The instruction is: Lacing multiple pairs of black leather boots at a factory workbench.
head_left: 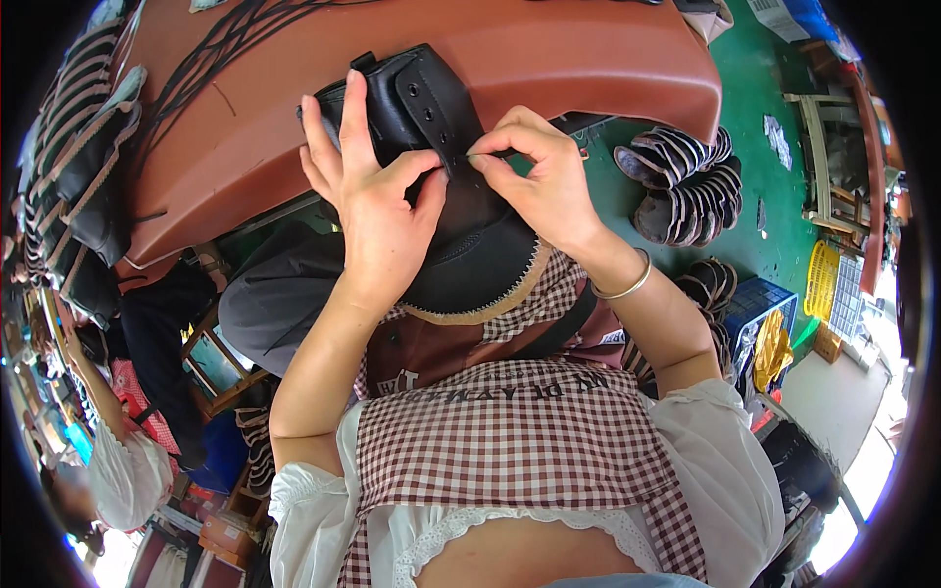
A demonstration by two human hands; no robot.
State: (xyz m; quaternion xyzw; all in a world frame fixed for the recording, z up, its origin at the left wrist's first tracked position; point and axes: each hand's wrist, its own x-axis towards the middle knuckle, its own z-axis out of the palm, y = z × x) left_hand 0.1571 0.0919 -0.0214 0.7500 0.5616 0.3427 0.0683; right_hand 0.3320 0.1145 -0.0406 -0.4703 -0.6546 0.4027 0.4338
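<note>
A black leather shoe upper (480, 211) lies over my lap and against the edge of the brown padded table. It has a flap with several eyelets (428, 115) and a tan, zigzag-stitched lower edge (524, 286). At the flap's edge, just below the eyelets, the thumb and forefinger of my left hand (377, 196) are pinched together, the other fingers spread over the leather. My right hand (539, 171) pinches close beside it, on the other side of the flap's edge. Whatever is between either pair of fingertips is too small to make out.
Black cords (225, 44) lie across the brown table (598, 59). Stacked black uppers (93, 186) hang over its left end, and more bundles (691, 201) rest on the green floor at right. A blue crate (760, 304) stands lower right. Another person (127, 470) sits at far left.
</note>
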